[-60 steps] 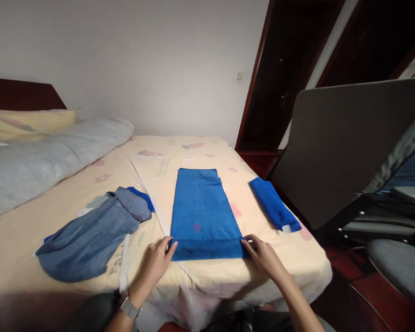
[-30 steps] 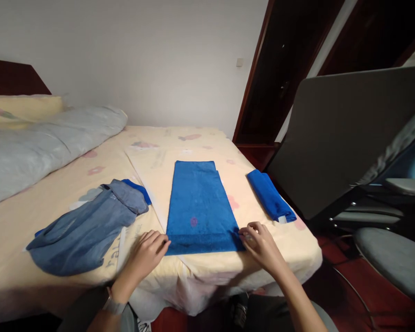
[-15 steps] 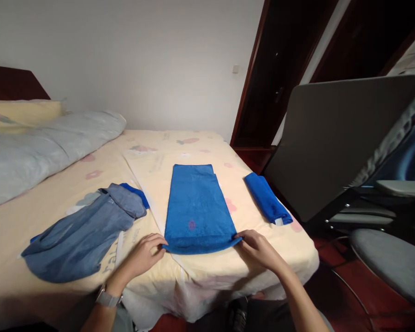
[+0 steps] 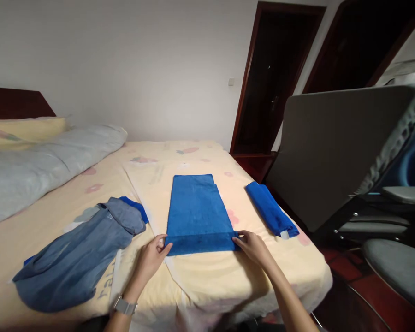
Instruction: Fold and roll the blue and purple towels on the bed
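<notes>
A blue towel (image 4: 198, 207) lies spread on the bed, its near edge turned over into a flat strip. My left hand (image 4: 155, 252) pinches the left end of that strip between thumb and fingers. At the opposite end, my right hand (image 4: 252, 244) grips the strip's right corner. To the right lies a folded blue towel (image 4: 271, 210) with a small white tag at its near end. On the left a crumpled grey-blue cloth (image 4: 76, 253) covers part of a brighter blue cloth (image 4: 135, 206).
The bed (image 4: 180, 159) has a pale yellow patterned sheet. A long grey bolster (image 4: 55, 150) and a yellow pillow (image 4: 27, 131) lie at the far left. Off the bed's right side stand a large dark panel (image 4: 335, 152) and a grey seat (image 4: 397, 267).
Both hands have turned the towel's near edge over onto itself, and it now lies flatter. The camera has tilted up slightly, so the scene sits lower.
</notes>
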{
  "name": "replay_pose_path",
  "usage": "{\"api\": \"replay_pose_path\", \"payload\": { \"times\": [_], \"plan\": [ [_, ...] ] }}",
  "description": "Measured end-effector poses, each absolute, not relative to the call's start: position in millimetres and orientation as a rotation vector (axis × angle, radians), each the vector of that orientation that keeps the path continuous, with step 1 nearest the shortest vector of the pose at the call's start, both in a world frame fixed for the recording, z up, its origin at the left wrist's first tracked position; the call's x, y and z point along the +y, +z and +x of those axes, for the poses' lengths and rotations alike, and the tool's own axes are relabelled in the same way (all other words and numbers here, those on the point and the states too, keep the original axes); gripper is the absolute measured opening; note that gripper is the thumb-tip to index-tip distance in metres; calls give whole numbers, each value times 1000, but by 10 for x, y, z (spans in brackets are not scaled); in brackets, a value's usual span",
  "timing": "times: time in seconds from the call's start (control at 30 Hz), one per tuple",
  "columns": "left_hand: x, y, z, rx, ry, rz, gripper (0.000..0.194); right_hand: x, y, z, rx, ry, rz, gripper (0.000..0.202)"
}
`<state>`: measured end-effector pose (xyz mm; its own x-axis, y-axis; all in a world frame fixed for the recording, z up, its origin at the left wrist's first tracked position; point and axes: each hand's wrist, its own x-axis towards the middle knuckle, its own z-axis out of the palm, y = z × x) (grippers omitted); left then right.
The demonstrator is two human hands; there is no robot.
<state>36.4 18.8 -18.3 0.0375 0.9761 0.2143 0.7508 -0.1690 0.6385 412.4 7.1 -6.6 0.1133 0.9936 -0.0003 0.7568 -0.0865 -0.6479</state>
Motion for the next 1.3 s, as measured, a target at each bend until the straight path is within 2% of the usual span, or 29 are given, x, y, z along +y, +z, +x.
{"api": "replay_pose_path", "payload": {
  "times": [0.27, 0.47, 0.6, 0.7, 0.8, 0.93, 1.03, 1.2, 1.3],
  "plan": [
    [41, -160, 473, 1918, 873, 2363, 26, -31, 91, 4053, -1842, 389, -2054, 35],
    [-21, -138, 511, 1966, 741, 2517, 22, -99, 62, 4015, -1844, 352, -2064, 32],
    [-68, -69, 469, 1956, 719, 2631, 21, -131, 71, 4089, -1823, 239, -1938, 30],
    [-88, 58, 388, 1907, 874, 2597, 23, -189, 164, 4199, -1875, 152, -1699, 32],
    [-108, 146, 312, 1629, 924, 2572, 19, -254, 211, 4251, -2097, 315, -1465, 31],
    [-111, 121, 280, 1419, 710, 2572, 40, -241, 106, 4203, -2256, 410, -1440, 50],
    [-64, 66, 276, 1464, 693, 2507, 45, -174, 24, 4180, -2211, 401, -1503, 50],
    [79, 29, 248, 1471, 795, 2372, 30, -66, 33, 4199, -1987, 586, -1507, 30],
    [184, 22, 264, 1535, 880, 2244, 26, 12, 50, 4190, -1811, 722, -1509, 31]
  ]
}}
